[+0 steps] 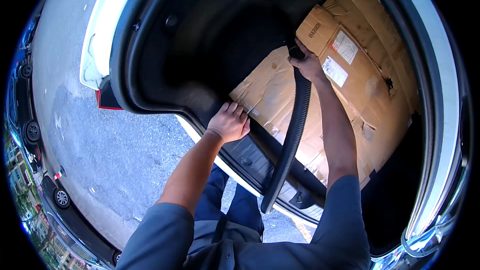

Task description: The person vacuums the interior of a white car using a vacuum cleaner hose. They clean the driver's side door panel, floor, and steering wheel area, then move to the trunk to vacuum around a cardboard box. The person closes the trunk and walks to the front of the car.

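Observation:
My right hand [308,63] grips the dark end of a black corrugated vacuum hose [296,120] inside an open car boot. From that hand the hose runs down across the boot's rear sill and hangs over its outer edge. My left hand [229,122] rests with curled fingers at the inner edge of the sill, beside the corner of a flattened cardboard sheet [270,82]; whether it grips anything there is hidden. More flattened cardboard [360,93], with labels and a torn hole, covers the right part of the boot floor.
The black plastic sill trim [245,153] with the latch [299,198] lies nearest my body. Dark lining [225,33] forms the left of the boot. A rubber seal and white bodywork frame the opening. Parked cars [71,210] and a small cone [57,175] stand at left.

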`<state>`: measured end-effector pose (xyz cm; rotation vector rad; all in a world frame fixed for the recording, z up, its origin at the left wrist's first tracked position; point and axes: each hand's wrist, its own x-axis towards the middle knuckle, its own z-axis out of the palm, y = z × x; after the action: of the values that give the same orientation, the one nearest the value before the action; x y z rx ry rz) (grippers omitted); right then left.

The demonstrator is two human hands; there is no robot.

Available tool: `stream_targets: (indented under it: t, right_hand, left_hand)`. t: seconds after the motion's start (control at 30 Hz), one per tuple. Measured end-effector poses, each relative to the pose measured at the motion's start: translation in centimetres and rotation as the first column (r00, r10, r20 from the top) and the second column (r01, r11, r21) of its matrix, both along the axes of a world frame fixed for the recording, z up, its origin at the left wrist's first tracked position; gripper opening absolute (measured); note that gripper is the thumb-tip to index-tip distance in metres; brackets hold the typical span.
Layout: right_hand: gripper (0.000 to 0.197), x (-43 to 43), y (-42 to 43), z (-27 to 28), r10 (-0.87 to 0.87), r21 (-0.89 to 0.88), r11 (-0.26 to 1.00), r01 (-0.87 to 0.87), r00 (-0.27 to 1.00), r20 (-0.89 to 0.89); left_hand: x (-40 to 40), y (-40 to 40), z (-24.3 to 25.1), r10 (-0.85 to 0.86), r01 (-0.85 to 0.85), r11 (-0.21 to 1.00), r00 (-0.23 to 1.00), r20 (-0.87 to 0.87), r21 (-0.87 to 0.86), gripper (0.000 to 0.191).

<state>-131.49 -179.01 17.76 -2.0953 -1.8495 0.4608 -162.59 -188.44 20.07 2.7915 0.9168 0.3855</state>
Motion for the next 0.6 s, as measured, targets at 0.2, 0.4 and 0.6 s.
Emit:
stream_targets:
  t: [0.2,0.4,0.6]
  right_hand:
    - [0.076,4.2,-4.4,0.4,-0.268,-0.33,0.939,0.1,0.815,-0.513]
    - [0.074,-0.4,-9.8,3.2,-0.397,-0.436,0.89,0.133,0.696,-0.598]
    - [0.071,-5.3,-11.3,3.4,-0.332,-0.313,0.931,0.189,0.796,-0.506]
  left_hand:
    - [0.3,0.5,-0.2,0.001,-0.001,1.0,1.0,0.021,0.01,0.019]
    - [-0.2,0.5,-0.1,0.003,-0.004,1.0,1.0,-0.018,-0.022,0.019]
    - [0.4,0.8,0.3,-0.005,0.005,1.0,1.0,0.014,0.01,0.02]
